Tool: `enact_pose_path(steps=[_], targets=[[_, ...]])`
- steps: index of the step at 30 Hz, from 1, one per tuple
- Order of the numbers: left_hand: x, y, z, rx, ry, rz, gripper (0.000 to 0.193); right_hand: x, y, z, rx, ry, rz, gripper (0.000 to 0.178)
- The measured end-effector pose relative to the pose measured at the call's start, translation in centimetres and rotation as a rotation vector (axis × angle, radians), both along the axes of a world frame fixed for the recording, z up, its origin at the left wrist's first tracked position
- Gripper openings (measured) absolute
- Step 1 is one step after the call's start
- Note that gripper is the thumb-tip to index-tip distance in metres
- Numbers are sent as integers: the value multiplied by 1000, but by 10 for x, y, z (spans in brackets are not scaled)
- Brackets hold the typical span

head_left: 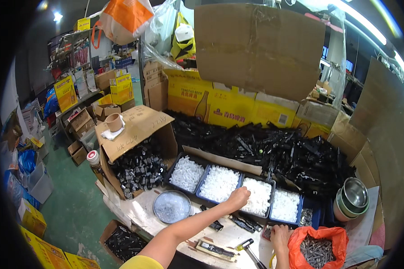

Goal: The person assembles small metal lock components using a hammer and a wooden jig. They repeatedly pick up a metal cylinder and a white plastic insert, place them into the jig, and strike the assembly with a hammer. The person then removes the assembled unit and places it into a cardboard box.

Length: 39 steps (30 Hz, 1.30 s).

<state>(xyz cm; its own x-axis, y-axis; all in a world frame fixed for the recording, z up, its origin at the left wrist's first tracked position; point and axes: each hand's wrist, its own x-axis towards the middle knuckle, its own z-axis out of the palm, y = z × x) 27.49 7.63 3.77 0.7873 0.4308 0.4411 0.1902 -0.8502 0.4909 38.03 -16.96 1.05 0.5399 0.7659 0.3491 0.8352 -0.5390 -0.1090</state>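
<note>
The left hand (pixel 239 198) reaches across the bench (pixel 197 232), its forearm bare below a yellow sleeve (pixel 141 262). It hangs at the border of the two middle trays, over the white bits (pixel 258 196). Its fingers are drawn in, but from here I can't tell whether they pinch anything. The right hand (pixel 281 237) is low at the bench's front, fingers bent down beside a small box (pixel 267 232); whether it grips something is hidden from me.

Just right of that hand sits an orange bag (pixel 341 239), open and full of grey screws (pixel 318 251). A hammer (pixel 256 258) lies to its left, its head near a metal strip on a wooden block (pixel 216 250). Black parts (pixel 246 223) lie in front of the trays, and a round dish (pixel 172 207) stands at their left.

Behind the trays spreads a long black heap (pixel 238 141). On the left, a carton (pixel 141 124) holds dark blocks (pixel 139 169), with a brown cup (pixel 114 122) on top. Nested bowls (pixel 355 193) stand at the right.
</note>
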Motion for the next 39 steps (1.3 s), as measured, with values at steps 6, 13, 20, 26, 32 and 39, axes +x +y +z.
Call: enact_pose_path(steps=[6,13,20,26,32,39], targets=[[-15,10,1,-96,-153,-62,8,-6,1,24,199,251,-6,8],[-54,-34,36,-1144,-201,-279,11,-50,20,64,799,1365,100,7],[-103,-84,26,-1310,-313,-431,12,-85,33,52,735,1613,312,6],[-122,-90,23,-1270,-394,-481,11,-84,30,43,666,1705,321,8],[-129,-98,23,-1255,-382,-510,11,-92,29,49,624,1772,343,8],[-139,-102,28,-1209,-364,-463,10,-102,30,68,566,1781,348,8]])
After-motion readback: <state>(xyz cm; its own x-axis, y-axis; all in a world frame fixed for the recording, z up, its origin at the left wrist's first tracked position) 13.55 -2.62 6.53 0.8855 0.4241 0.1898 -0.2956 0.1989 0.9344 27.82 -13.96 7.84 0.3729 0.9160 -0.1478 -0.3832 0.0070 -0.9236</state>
